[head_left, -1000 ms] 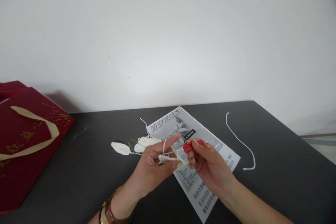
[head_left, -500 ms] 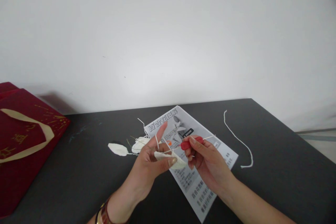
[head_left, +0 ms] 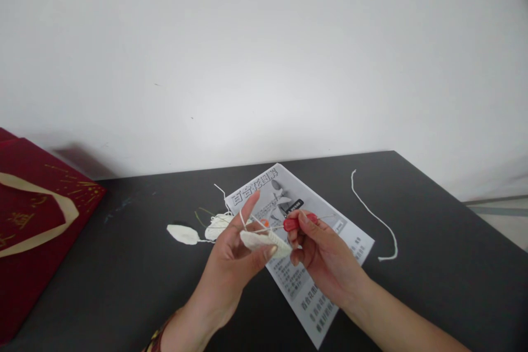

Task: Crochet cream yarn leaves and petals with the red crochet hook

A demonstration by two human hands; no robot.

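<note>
Between thumb and fingers, my left hand (head_left: pixel 235 258) pinches a white crochet piece (head_left: pixel 264 242). White yarn loops over its raised index finger. My right hand (head_left: pixel 322 253) grips a crochet hook (head_left: pixel 295 223) by its red handle. The hook's thin shaft points left and meets the yarn at the top edge of the piece; its tip is hard to make out. An orange spot, perhaps a stitch marker (head_left: pixel 266 224), shows just behind the work. Under both hands lies a printed pattern sheet (head_left: pixel 305 291).
Left of my hands, a finished white petal-shaped piece (head_left: pixel 182 234) lies beside a bundle of white yarn (head_left: pixel 217 224). A loose white strand (head_left: pixel 375 213) curves at the right. A red gift bag (head_left: pixel 37 231) stands on the dark table (head_left: pixel 136 264) at far left.
The crochet piece has tilted slightly and shifted a little up and left with my left hand. My right hand has barely moved, and the hook stays at the yarn. The view has moved slightly.
</note>
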